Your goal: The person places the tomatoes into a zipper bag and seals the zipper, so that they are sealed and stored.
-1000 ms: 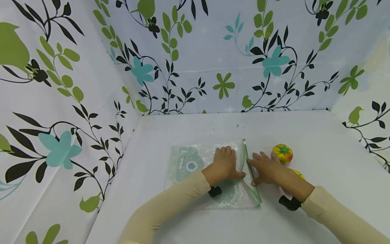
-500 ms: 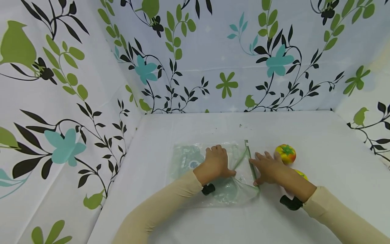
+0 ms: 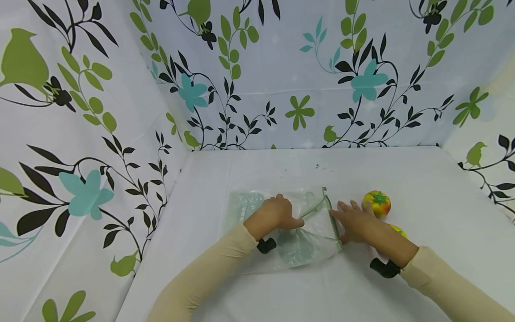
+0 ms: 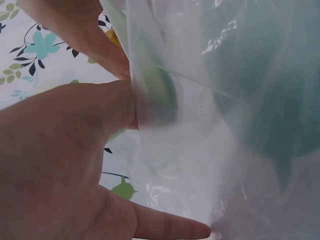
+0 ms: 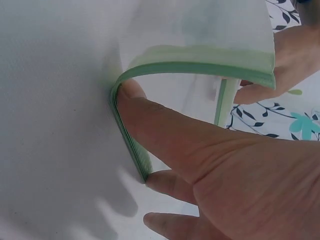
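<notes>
A clear zip bag (image 3: 318, 255) with pale green print lies on the white table, its green-edged mouth toward the right. My left hand (image 3: 270, 217) pinches the bag's upper layer and holds it back, so the mouth gapes. In the left wrist view, the thumb (image 4: 117, 102) is at the film's edge and a fingertip (image 4: 200, 230) touches the film. My right hand (image 3: 356, 223) presses the lower edge of the mouth to the table with fairly straight fingers. The right wrist view has its thumb (image 5: 165, 122) inside the green zip strip (image 5: 200, 69).
A red-and-yellow tomato (image 3: 377, 203) with a green top sits just beyond my right hand. Another yellow item (image 3: 398, 230) is mostly hidden behind that hand. Cloth printed with leaves and birds (image 3: 297, 112) hangs behind and beside the white table (image 3: 257, 170).
My left hand has moved left, drawing the bag's upper layer away from the lower edge, so the mouth has widened. My right hand has stayed at the lower edge.
</notes>
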Demonstrator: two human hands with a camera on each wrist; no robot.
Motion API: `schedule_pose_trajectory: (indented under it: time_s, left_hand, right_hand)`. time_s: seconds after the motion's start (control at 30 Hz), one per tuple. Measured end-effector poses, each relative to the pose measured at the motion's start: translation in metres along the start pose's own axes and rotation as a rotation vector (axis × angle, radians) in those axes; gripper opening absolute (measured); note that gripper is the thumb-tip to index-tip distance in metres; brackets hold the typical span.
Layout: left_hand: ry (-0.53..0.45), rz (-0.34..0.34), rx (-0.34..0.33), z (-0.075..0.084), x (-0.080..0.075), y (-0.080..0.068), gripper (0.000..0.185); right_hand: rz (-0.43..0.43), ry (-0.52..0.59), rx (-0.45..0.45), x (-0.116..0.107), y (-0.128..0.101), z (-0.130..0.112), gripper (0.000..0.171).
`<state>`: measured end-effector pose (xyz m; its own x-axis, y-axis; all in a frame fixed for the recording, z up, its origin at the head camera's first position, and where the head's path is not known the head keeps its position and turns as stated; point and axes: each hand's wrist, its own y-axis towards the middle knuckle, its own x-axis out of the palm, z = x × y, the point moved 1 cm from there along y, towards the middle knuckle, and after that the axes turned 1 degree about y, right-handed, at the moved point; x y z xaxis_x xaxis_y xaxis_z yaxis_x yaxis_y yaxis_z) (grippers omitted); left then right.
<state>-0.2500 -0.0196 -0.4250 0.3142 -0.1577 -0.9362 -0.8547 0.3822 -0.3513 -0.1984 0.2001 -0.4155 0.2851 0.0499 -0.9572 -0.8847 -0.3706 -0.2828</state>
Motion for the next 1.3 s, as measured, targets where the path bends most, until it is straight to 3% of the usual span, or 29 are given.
schedule_pose_trajectory:
  time_s: [0.5,1.0,1.3]
  left_hand:
    - [-0.127,0.006,0.070,-0.020,-0.001,-0.001,0.062]
    - [-0.188,-0.028,0.075,-0.032,0.000,-0.003,0.069]
    - [-0.188,0.000,0.109,-0.033,-0.002,-0.003,0.069]
  right_hand:
    - [0.081,0.061,-0.034,0.002,-0.003,0.009,0.080]
    - [0.164,0.395,-0.070,-0.026,-0.036,0.046,0.077]
    - [0.224,0.511,-0.108,-0.032,-0.063,0.080,0.073]
